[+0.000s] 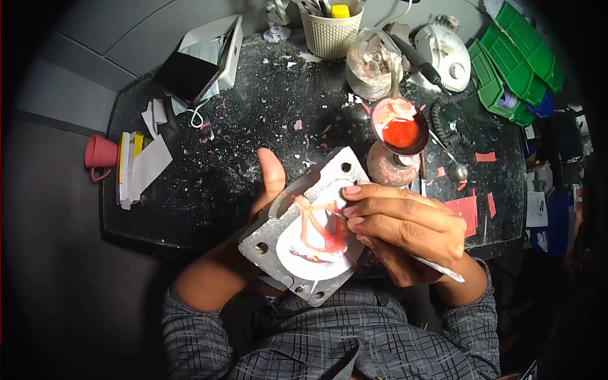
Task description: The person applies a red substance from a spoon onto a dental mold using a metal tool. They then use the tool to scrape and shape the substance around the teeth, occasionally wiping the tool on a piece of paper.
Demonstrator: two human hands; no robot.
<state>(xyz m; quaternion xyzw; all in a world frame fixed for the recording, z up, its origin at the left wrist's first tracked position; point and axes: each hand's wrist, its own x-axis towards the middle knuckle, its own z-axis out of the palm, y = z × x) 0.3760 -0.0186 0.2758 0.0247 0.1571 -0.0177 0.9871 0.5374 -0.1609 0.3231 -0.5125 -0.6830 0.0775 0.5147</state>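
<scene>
My left hand (271, 174) supports a grey metal dental flask (261, 231) from its left side; the thumb points up and the fingers are hidden behind it. White plaster (297, 269) fills the flask's opening. On the plaster lies a dental model with pink wax (334, 239) strips and a ridge of teeth. My right hand (411, 228) pinches a slim metal wax tool (443, 268), its handle sticking out below the palm. The tool's working end is by the wax, mostly covered by my fingertips.
A ladle of melted red wax (400, 133) rests above a burner (392, 166). Pink wax sheets (463, 213) lie at right. Behind stand a plastic-wrapped jar (373, 66), a white machine (443, 57) and green bins (519, 57). A phone (187, 76) and pink mug (101, 154) are at left.
</scene>
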